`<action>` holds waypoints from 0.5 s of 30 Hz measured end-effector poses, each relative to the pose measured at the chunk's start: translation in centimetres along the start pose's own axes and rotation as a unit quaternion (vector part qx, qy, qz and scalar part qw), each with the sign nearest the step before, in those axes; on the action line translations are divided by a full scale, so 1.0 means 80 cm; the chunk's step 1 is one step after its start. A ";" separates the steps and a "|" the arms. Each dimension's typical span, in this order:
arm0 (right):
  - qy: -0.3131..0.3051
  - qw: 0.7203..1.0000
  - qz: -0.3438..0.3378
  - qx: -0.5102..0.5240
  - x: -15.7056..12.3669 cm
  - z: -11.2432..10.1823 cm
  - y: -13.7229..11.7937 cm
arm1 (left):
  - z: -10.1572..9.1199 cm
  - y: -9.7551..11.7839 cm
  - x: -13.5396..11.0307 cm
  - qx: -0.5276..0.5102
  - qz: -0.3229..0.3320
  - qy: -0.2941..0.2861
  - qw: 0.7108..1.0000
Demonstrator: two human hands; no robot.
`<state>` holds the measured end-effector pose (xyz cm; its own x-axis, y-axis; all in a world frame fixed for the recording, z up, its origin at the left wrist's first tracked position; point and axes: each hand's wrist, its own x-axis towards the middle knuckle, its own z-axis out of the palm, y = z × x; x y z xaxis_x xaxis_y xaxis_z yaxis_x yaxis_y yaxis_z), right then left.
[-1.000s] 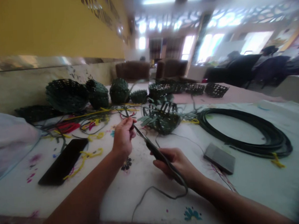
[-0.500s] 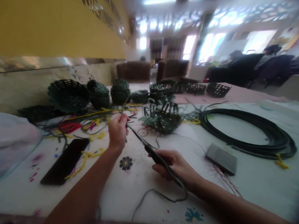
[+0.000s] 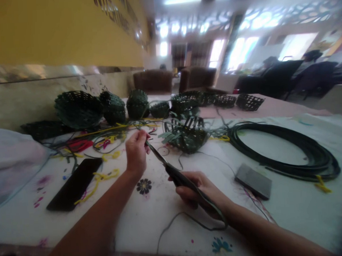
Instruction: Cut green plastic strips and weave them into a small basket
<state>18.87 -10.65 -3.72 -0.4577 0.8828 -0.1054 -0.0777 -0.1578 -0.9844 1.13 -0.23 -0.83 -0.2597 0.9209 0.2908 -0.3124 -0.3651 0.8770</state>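
Observation:
My left hand (image 3: 137, 150) is closed, pinching the far end of a dark green strip (image 3: 212, 229) above the white tablecloth. My right hand (image 3: 198, 189) is wrapped round a black-handled blade (image 3: 161, 158); whether it is a knife or closed scissors I cannot make out. The strip runs from my left fingers along the blade, past my right hand, then loops down onto the cloth. Just beyond the blade stands a partly woven green basket (image 3: 187, 136) with loose strip ends sticking up.
Several green woven baskets (image 3: 78, 110) line the back. At right lie a strip coil (image 3: 313, 170) and a grey block (image 3: 253, 181). A black phone-like slab (image 3: 75, 184), yellow ties (image 3: 104, 175) and a white bag (image 3: 15, 163) are at left. Chairs and people are blurred behind.
My right hand and the blade shift slightly. The strip's loop slides a little to the right near my right wrist, and my left hand moves barely to the right.

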 end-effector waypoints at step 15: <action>0.024 0.999 -0.003 -0.033 -0.008 0.005 -0.006 | 0.003 0.010 -0.005 -0.033 0.003 -0.001 0.999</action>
<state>18.89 -11.33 -3.11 -0.4142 0.9042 -0.1043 -0.0208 -0.1240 -0.9921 1.21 -0.83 -0.16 -0.2591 0.9190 0.2970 -0.3702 -0.3785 0.8483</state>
